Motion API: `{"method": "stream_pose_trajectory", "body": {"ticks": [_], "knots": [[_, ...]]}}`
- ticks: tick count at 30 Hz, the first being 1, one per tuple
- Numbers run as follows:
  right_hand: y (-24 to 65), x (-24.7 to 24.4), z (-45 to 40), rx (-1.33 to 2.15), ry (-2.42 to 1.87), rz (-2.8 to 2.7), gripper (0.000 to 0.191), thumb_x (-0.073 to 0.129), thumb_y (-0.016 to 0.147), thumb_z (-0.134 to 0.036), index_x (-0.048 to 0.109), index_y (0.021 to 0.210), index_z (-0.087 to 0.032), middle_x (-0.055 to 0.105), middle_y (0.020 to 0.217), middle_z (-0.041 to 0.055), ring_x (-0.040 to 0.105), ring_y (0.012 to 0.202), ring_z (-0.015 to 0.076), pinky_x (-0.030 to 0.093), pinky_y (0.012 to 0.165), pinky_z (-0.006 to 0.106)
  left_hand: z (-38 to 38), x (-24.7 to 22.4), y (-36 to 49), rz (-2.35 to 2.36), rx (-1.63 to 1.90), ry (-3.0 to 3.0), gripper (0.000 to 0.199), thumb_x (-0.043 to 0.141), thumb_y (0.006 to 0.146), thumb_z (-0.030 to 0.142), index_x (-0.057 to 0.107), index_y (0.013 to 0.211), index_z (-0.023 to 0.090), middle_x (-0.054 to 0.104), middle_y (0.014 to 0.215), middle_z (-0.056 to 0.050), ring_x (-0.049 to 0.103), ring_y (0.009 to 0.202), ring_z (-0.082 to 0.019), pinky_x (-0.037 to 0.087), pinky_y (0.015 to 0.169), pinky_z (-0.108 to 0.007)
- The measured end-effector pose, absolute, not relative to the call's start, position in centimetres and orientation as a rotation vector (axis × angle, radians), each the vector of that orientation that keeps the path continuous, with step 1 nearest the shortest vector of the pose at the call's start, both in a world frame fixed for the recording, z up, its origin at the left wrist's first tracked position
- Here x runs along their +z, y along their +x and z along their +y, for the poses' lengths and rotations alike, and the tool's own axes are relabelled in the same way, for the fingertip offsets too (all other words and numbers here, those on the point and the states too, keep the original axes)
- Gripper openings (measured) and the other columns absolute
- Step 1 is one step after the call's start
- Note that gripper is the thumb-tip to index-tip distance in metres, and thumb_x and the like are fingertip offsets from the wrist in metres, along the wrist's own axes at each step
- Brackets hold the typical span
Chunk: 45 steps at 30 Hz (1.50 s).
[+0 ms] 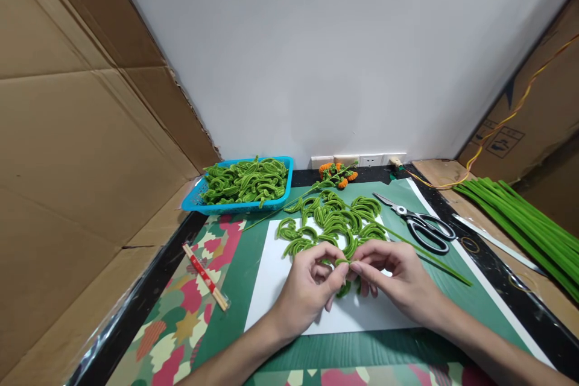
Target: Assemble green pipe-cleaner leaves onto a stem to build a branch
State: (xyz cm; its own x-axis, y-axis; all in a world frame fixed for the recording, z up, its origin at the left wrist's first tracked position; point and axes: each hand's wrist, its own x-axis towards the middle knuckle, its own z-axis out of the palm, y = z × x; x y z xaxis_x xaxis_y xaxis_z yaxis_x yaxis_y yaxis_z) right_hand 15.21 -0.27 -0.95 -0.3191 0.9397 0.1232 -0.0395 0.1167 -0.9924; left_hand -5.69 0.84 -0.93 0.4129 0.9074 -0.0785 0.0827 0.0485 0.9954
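Observation:
My left hand (314, 280) and my right hand (398, 277) meet over a white sheet (266, 295), fingertips pinched together. Between them is a short piece of green pipe cleaner (341, 262), partly hidden by the fingers. Just beyond my hands lies a loose pile of curled green pipe cleaner pieces (335, 220). One long straight green stem (446, 267) runs from the pile toward the right. A bit of green also shows below my fingertips.
A blue basket (239, 208) heaped with green curled pieces stands back left. Scissors (418, 223) lie at right, beside a bundle of long green pipe cleaners (520, 223). Orange fuzzy flowers (339, 174) rest near the wall sockets (371, 160). Wrapped chopsticks (205, 277) lie left.

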Motion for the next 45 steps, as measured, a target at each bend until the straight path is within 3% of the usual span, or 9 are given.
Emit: {"method": "stream_pose_trajectory", "body": {"ticks": [6,10,14,22,25,29,32,34,45], "knots": [[15.4,-1.0,-0.3,1.355,-0.955,-1.484,0.037,0.074,0.097,-0.053,0.074,0.093,-0.017,0.074,0.07,0.0028,0.068,0.056,0.0138,0.052,0.051,0.021,0.7,-0.7,-5.5,0.977,0.827,1.424,0.034,0.073,0.096,0.05,0.069,0.104,0.017,0.057,0.061,0.005,0.049,0.043,-0.007,0.037,0.042,-0.016],[15.3,-1.0,-0.3,1.471,-0.918,-1.382,0.037,0.08,0.092,-0.053,0.075,0.092,-0.016,0.076,0.073,0.0037,0.066,0.054,0.0123,0.052,0.051,0.021,0.6,-0.3,-5.4,1.034,0.913,1.555,0.029,0.074,0.096,0.046,0.075,0.1,0.018,0.067,0.08,-0.001,0.054,0.05,-0.008,0.042,0.047,-0.02],[15.0,-1.0,-0.2,1.607,-0.875,-1.286,0.039,0.084,0.088,-0.054,0.075,0.091,-0.015,0.078,0.075,0.0049,0.065,0.05,0.0117,0.053,0.052,0.022,0.4,-0.1,-5.6,1.057,0.93,1.737,0.024,0.068,0.101,0.042,0.074,0.098,0.019,0.067,0.084,-0.002,0.058,0.062,-0.012,0.045,0.057,-0.023],[15.0,-0.5,0.1,1.643,-0.922,-1.319,0.046,0.084,0.086,-0.059,0.074,0.083,-0.014,0.073,0.063,0.0023,0.053,0.039,0.0075,0.036,0.039,0.018,0.0,-0.2,-5.5,1.039,0.935,1.817,0.022,0.064,0.103,0.039,0.071,0.098,0.019,0.065,0.088,-0.003,0.059,0.068,-0.013,0.045,0.062,-0.023],[15.1,-0.4,0.0,1.656,-0.921,-1.372,0.048,0.076,0.092,-0.062,0.071,0.083,-0.015,0.073,0.063,0.0024,0.051,0.038,0.0079,0.035,0.038,0.019,0.2,-0.2,-5.3,1.02,0.906,1.641,0.024,0.069,0.1,0.042,0.068,0.097,0.018,0.062,0.074,0.0,0.055,0.058,-0.01,0.042,0.055,-0.02],[15.5,-0.8,-0.3,1.134,-0.996,-1.746,0.042,0.052,0.11,-0.045,0.07,0.087,-0.017,0.072,0.068,0.0035,0.061,0.051,0.0116,0.047,0.049,0.022,1.1,-0.5,-5.1,0.879,0.795,1.211,0.036,0.074,0.094,0.051,0.061,0.096,0.018,0.046,0.048,0.01,0.04,0.034,-0.007,0.024,0.035,-0.016],[16.0,-1.4,-0.2,0.407,-0.919,-2.021,0.022,0.052,0.111,-0.027,0.068,0.12,-0.016,0.079,0.086,0.0071,0.07,0.062,0.015,0.053,0.059,0.025,1.6,-0.5,-5.1,0.847,0.839,1.063,0.037,0.08,0.089,0.049,0.062,0.092,0.017,0.049,0.054,0.009,0.042,0.032,-0.004,0.024,0.033,-0.014],[16.2,-1.7,-0.1,0.126,-0.844,-2.087,0.024,0.056,0.109,-0.023,0.063,0.131,-0.017,0.081,0.095,0.0091,0.075,0.067,0.0164,0.055,0.06,0.026,1.6,-0.5,-5.2,0.84,0.846,1.031,0.036,0.081,0.088,0.047,0.063,0.091,0.016,0.05,0.056,0.009,0.042,0.032,-0.003,0.026,0.033,-0.013],[17.3,-1.6,0.3,-0.196,-0.667,-2.193,0.013,0.064,0.103,-0.011,0.069,0.114,-0.013,0.08,0.091,0.0096,0.074,0.071,0.0177,0.054,0.067,0.029,1.4,-0.5,-5.1,0.826,0.734,1.127,0.039,0.082,0.089,0.05,0.062,0.093,0.016,0.052,0.053,0.009,0.046,0.032,-0.005,0.029,0.033,-0.013]]}}
